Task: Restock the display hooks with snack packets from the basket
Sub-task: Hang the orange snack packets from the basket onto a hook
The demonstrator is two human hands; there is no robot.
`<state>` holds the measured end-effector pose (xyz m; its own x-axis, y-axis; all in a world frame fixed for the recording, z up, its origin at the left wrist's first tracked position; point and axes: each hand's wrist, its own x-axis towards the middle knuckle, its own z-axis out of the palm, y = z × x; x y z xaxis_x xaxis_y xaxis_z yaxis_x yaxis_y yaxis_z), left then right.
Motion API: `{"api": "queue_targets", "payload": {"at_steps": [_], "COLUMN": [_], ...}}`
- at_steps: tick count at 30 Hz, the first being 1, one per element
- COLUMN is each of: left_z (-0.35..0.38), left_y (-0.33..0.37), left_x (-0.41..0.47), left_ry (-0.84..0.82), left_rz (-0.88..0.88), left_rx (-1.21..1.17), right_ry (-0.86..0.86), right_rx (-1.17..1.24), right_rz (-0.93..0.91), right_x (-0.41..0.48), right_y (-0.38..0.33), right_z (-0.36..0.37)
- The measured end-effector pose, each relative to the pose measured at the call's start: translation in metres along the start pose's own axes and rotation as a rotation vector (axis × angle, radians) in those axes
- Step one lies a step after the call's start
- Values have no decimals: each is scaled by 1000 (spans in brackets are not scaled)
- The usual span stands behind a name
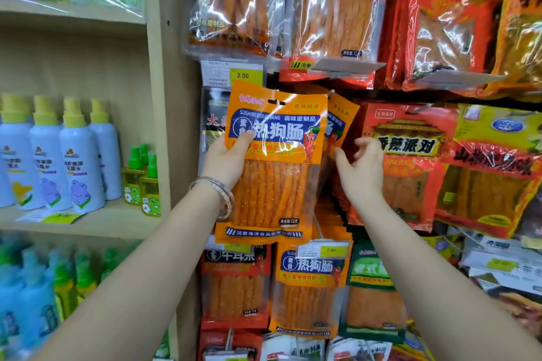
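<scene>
though just beside snack packets (pixel 410 173), wooden shelf (pixel 117 221) of spray bottles (pixel 79 155)

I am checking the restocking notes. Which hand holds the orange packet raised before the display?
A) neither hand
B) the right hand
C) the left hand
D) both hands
C: the left hand grips the orange packet with its thumb on the front; the right hand is beside it, fingers loose, holding nothing.

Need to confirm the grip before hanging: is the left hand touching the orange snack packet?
Touching. The head view shows the left hand gripping the orange snack packet at its left edge, thumb pressed on the front label.
</scene>
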<state>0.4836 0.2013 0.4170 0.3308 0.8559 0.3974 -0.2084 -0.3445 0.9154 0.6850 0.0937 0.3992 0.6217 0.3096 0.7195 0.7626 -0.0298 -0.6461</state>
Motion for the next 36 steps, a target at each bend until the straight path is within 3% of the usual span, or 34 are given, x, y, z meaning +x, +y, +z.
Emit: {"api": "queue_targets", "payload": {"at_steps": [2, 5, 8, 14, 19, 30, 36], "left_z": [5, 15, 27, 38, 51, 70, 69], "left_y": [0, -1, -1, 6, 23, 41, 42], "left_x": [1, 1, -3, -4, 3, 14, 17], "left_ry": [-17, -68, -158, -188, -238, -234, -230], "left_rz": [6, -22, -36, 271, 576, 623, 636], "left_rx": [8, 13, 14, 140, 532, 499, 518], "right_ry": [23, -125, -172, -62, 8, 52, 55], "right_rx": [188, 498, 595, 553, 491, 346, 383], "right_rz": [24, 187, 245, 105, 18, 39, 64], "right_x": [-1, 1, 5, 16, 35, 66, 74], "right_y": [-6, -22, -31, -30, -28, -32, -35], "right_z": [-2, -7, -10, -15, -20, -18, -21]}}
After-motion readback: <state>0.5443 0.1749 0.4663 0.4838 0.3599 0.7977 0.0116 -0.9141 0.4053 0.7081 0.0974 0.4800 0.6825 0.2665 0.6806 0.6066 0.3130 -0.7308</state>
